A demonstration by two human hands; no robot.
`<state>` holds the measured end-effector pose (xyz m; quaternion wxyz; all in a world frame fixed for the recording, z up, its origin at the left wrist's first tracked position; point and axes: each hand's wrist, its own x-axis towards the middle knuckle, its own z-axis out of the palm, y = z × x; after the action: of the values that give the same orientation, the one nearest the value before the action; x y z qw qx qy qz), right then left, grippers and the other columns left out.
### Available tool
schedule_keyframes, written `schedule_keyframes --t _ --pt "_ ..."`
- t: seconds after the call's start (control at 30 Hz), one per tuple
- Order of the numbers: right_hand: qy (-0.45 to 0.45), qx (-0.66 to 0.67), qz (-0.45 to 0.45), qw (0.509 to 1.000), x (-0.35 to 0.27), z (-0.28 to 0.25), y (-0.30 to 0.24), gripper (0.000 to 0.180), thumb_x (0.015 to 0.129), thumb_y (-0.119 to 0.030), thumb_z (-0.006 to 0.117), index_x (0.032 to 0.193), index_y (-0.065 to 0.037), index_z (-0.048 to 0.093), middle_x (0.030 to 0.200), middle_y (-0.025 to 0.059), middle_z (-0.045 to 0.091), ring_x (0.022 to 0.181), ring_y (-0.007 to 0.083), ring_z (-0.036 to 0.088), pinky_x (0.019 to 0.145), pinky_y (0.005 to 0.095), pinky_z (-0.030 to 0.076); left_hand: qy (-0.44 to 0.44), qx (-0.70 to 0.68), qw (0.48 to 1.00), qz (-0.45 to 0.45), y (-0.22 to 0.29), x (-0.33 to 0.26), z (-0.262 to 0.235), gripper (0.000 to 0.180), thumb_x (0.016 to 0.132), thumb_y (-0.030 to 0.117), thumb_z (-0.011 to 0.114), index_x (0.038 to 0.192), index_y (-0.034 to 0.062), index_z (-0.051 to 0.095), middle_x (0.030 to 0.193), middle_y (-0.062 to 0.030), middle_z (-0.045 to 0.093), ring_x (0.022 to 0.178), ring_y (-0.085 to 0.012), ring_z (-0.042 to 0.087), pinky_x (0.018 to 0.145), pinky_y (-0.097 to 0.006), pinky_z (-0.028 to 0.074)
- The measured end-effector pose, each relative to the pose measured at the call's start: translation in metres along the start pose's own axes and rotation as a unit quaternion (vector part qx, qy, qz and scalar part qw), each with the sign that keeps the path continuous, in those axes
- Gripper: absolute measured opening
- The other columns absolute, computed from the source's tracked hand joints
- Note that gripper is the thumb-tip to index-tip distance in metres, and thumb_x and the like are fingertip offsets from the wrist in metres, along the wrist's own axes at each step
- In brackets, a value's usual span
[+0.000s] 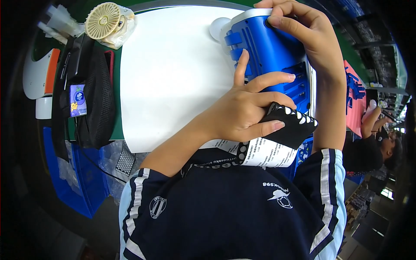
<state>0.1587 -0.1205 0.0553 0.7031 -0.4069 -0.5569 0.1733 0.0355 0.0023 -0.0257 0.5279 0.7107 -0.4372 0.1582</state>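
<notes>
A blue plastic housing (271, 47) with a white rim stands tilted at the far right of the white sheet. My right hand (310, 32) grips its upper end, thumb on the blue face and fingers round the rim. Across the lower part reaches my left hand (242, 104), index finger raised by the blue side tabs and another fingertip near the slotted recess (297, 84). Its thumb and lower fingers hold a black sheet (292, 130) edged with white round dots. Beneath this hangs a white printed label sheet (271, 154).
White paper (173, 65) covers the green table. A white round piece (219, 28) lies against the housing. To the left are a small fan (103, 21), a black mesh bag (99, 99) and a blue bin (82, 182). Blue parts (356, 89) lie on a pink surface near another person (377, 147).
</notes>
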Motion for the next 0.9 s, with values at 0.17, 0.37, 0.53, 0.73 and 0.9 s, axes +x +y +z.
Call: schedule_keyframes --t 0.17,0.37,0.53,0.73,0.9 --pt "0.001 0.007 -0.004 1.0 0.004 0.012 -0.01 0.007 0.072 -0.005 0.064 0.075 0.0 0.061 0.093 0.008 0.057 0.08 0.0119 0.053 0.075 0.0228 0.041 0.001 -0.004 1.0 -0.004 0.0 0.0 0.0 0.023 0.074 0.03 0.058 0.094 0.0217 0.064 0.127 -0.007 0.041 0.127 -0.0212 0.024 0.097 -0.048 -0.021" --pt "-0.011 -0.016 -0.021 1.0 0.0 -0.002 -0.001 0.009 0.072 -0.005 0.065 0.075 -0.003 0.057 0.091 0.0085 0.056 0.083 0.0132 0.052 0.078 0.0252 0.041 -0.001 -0.008 1.0 -0.012 0.001 0.0 0.0 0.022 0.074 0.03 0.058 0.094 0.0218 0.064 0.127 -0.0071 0.041 0.127 -0.0219 0.024 0.097 -0.049 -0.021" --pt "0.187 -0.326 0.335 0.864 0.025 0.041 -0.042 0.015 0.072 -0.008 0.066 0.078 -0.006 0.052 0.086 0.0056 0.056 0.082 0.0122 0.051 0.079 0.0256 0.041 0.007 -0.01 0.999 -0.03 0.003 -0.002 -0.003 0.022 0.073 0.03 0.058 0.093 0.0208 0.064 0.126 -0.0089 0.041 0.126 -0.0239 0.024 0.097 -0.05 -0.02" --pt "0.186 -0.307 0.36 0.861 0.025 0.038 -0.046 0.012 0.074 -0.008 0.064 0.079 -0.005 0.054 0.081 0.0026 0.057 0.077 0.0097 0.052 0.075 0.0222 0.042 0.016 -0.015 1.0 -0.021 0.003 0.001 -0.001 0.022 0.073 0.029 0.058 0.089 0.0156 0.065 0.121 -0.0107 0.047 0.127 -0.024 0.025 0.097 -0.05 -0.02" --pt "0.175 -0.315 0.355 0.863 0.023 0.034 -0.037 0.008 0.076 -0.008 0.061 0.08 -0.005 0.055 0.082 0.0026 0.058 0.078 0.009 0.052 0.075 0.0212 0.042 -0.004 0.032 0.999 0.005 0.002 -0.001 -0.005 0.021 0.077 0.026 0.055 0.089 0.0116 0.065 0.116 -0.0101 0.052 0.127 -0.0221 0.023 0.097 -0.051 -0.018"
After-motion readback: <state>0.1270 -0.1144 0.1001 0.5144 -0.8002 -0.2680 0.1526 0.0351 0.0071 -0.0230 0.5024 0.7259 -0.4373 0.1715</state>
